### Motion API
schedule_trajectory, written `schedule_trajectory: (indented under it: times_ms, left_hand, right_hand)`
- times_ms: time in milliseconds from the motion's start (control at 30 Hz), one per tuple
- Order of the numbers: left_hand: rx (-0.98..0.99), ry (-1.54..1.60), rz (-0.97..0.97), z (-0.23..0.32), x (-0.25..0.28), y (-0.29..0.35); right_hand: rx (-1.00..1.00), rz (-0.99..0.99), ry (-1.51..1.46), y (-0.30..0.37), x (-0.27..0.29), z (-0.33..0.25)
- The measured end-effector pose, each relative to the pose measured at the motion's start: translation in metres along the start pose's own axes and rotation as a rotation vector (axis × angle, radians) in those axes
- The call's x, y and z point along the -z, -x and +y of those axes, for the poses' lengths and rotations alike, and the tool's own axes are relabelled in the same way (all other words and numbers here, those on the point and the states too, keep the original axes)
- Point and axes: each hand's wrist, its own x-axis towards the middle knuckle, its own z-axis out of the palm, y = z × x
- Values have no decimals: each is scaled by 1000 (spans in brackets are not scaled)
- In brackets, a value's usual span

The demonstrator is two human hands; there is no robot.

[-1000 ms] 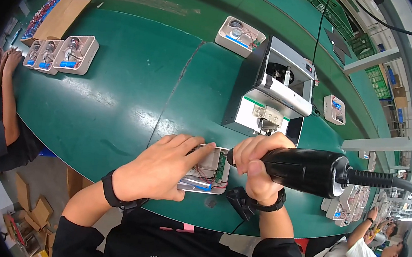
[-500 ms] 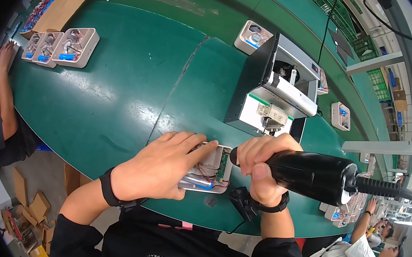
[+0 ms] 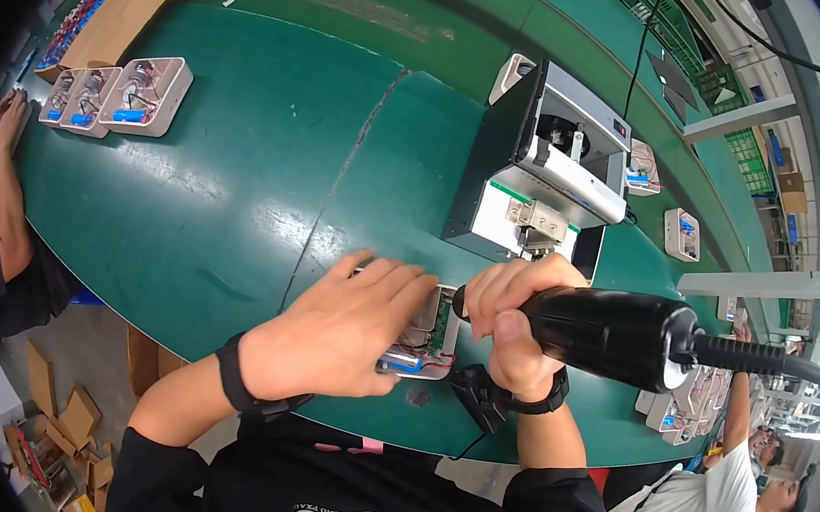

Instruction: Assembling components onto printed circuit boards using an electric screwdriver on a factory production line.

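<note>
In front of me on the green bench lies a white plastic housing point(image 3: 433, 369) with a green circuit board point(image 3: 440, 326), thin wires and a blue cylindrical battery point(image 3: 403, 362) inside. My left hand point(image 3: 347, 327) is laid across its left part, holding it between the thumb on the near side and the outstretched fingers, and hides much of it. My right hand point(image 3: 517, 317) is wrapped around a black corded electric screwdriver point(image 3: 612, 335). The screwdriver's front end is at the housing's right edge, beside the board; the fingers hide whether its bit touches a screw.
A boxy bench machine point(image 3: 550, 161) stands beyond my right hand. A black device with a cable point(image 3: 482, 401) sits by my right wrist. Open white housings point(image 3: 150, 94) and a cardboard box point(image 3: 120, 21) are at the far left. Co-workers sit left and right point(image 3: 704, 497).
My left hand has shifted right over the housing, its fingers closer together and covering more of it. The screwdriver has moved slightly left in view. The right co-worker's arm reaches farther up.
</note>
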Motion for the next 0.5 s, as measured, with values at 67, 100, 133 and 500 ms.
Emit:
schedule_trajectory:
  times_ms: [67, 100, 133, 500]
  left_hand:
    - [-27, 6, 28, 3, -4, -3]
    - [38, -14, 71, 5, -6, -5]
    - [105, -33, 114, 7, -8, -6]
    - [457, -157, 314, 29, -36, -19]
  right_hand:
    - [27, -31, 21, -1, 4, -6]
    - [41, -49, 34, -7, 5, -11]
    - [129, -9, 1, -11, 7, -22]
    - [204, 86, 122, -41, 40, -44]
